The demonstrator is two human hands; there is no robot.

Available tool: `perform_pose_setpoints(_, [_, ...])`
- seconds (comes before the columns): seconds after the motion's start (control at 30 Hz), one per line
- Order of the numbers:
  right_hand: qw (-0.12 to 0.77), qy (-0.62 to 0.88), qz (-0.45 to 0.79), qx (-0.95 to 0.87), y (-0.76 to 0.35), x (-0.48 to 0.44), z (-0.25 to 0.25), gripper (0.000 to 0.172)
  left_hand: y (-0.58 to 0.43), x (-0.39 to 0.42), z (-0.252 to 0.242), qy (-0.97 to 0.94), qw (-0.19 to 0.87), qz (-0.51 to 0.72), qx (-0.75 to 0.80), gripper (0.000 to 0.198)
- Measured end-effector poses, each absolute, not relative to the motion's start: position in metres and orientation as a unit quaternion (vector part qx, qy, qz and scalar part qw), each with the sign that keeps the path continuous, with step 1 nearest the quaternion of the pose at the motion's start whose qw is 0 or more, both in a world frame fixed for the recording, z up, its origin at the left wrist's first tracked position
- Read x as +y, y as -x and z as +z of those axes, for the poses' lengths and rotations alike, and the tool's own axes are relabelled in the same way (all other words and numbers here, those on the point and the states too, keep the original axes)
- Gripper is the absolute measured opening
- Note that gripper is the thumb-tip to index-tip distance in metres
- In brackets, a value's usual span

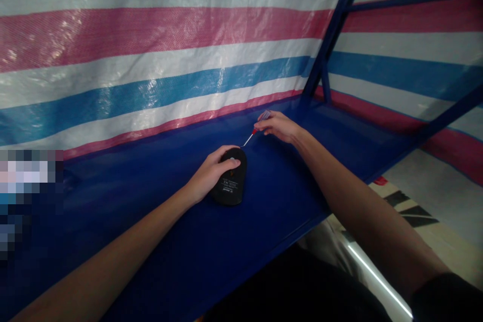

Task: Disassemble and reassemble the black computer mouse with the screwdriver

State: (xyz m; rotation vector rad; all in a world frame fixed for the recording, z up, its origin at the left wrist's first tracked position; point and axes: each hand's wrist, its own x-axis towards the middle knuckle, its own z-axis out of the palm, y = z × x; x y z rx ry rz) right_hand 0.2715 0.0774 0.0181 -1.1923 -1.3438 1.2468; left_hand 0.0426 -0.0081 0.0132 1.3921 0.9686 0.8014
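Note:
A black computer mouse lies upside down on the blue table top, its label facing up. My left hand is wrapped round its left side, with the fingers curled over its far end. My right hand pinches a small screwdriver with a red collar and thin metal shaft. The shaft slants down to the left and its tip touches the far end of the mouse.
A red, white and blue striped tarpaulin hangs behind the table and along the right side. A dark blue metal frame post stands at the back right corner. The floor shows past the table's right edge. A blurred patch covers the left.

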Motion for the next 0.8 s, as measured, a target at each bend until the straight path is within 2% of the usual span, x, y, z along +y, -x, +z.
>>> perform_pose_setpoints(0.23, [0.486,0.476,0.458,-0.572,-0.284,0.082,0.014,0.034,-0.043,-0.008,0.013,-0.599,0.589,0.342,0.421,0.040])
perform_pose_setpoints(0.43, [0.333,0.520,0.318,-0.720,-0.287,0.086,0.006,0.022,-0.044,-0.010,0.014,-0.592,0.598,0.341,0.419,0.040])
perform_pose_setpoints(0.67, [0.276,0.508,0.253,-0.775,-0.280,0.083,0.008,0.017,-0.043,-0.009,0.014,-0.574,0.615,0.343,0.418,0.039])
perform_pose_setpoints(0.8, [0.286,0.496,0.201,-0.795,-0.275,0.077,0.014,0.022,-0.042,-0.007,0.012,-0.556,0.633,0.346,0.412,0.038])
